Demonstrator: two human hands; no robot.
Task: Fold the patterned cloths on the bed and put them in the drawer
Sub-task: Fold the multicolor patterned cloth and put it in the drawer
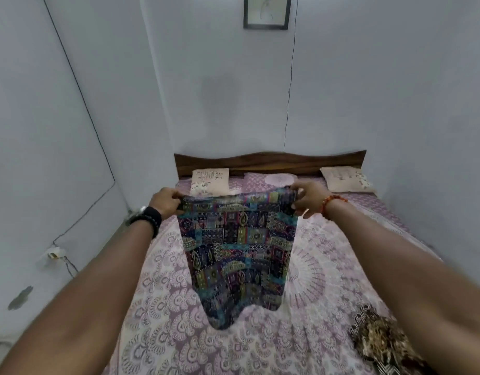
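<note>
Blue patterned cloth (237, 253) — held up over the bed (157, 307) by its top edge, the rest hanging below the grip. Left hand (166, 203) pinches one upper corner, right hand (305, 197) the other. Brown patterned cloth (379, 339) — crumpled on the bedspread, below and right of the right-hand grip.

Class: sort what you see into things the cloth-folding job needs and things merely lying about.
Job: blue patterned cloth, gripped by left hand and right hand; brown patterned cloth; bed.
Lying about: two pillows, framed picture, wall cable.
</note>
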